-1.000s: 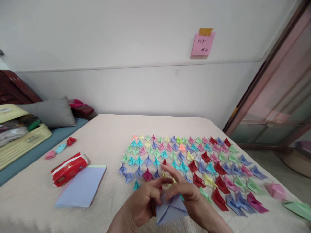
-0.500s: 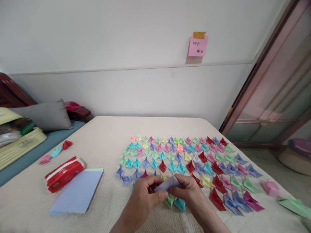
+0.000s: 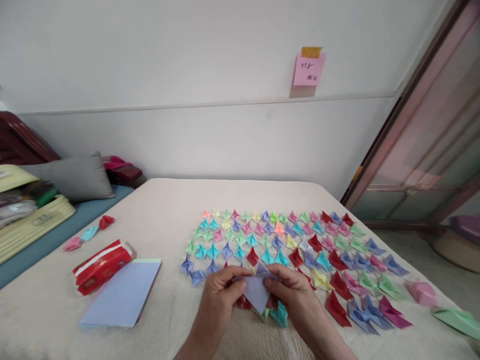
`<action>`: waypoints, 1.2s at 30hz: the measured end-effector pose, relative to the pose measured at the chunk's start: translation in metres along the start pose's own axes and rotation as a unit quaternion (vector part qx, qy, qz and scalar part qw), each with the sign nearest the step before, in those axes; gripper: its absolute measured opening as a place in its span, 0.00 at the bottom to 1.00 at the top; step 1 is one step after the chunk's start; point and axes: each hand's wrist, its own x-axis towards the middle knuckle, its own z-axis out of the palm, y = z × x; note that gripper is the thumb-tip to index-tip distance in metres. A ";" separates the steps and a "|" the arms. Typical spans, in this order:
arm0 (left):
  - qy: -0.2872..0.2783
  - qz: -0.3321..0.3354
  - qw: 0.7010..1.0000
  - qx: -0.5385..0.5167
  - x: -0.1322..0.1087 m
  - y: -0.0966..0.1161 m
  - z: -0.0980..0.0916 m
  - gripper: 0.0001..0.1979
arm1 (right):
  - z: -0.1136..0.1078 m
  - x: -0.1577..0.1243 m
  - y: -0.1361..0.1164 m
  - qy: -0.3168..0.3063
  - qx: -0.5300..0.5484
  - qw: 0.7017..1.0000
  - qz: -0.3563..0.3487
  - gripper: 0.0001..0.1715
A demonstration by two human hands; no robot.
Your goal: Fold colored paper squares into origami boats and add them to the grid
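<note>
Between my hands is a lavender piece of folded paper (image 3: 257, 294), its lower point turned down toward me. My left hand (image 3: 225, 290) pinches its left edge between thumb and fingers. On the opposite edge, my right hand (image 3: 290, 290) grips with its thumb on top. Rows of small folded paper boats in many colours lie behind and around the hands, among them a dark red boat (image 3: 340, 285) and a yellow one (image 3: 320, 280). Below the held paper, a turquoise boat (image 3: 279, 315) is partly covered by my right hand.
A stack of lavender square paper (image 3: 122, 295) lies at left, touching a red and white packet (image 3: 101, 267). Further left are small folded pieces, one red (image 3: 106, 222). At the right edge sit a pink folded piece (image 3: 423, 293) and a green paper (image 3: 457, 321). A wall stands behind.
The lavender paper has turned from lying slantwise to facing up with its point toward me. Both hands now hold it by opposite sides. The view has shifted slightly.
</note>
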 end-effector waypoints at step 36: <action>-0.018 -0.007 1.000 0.015 0.003 0.004 0.000 0.11 | -0.001 -0.010 -0.011 0.002 -0.090 0.986 -0.137 0.13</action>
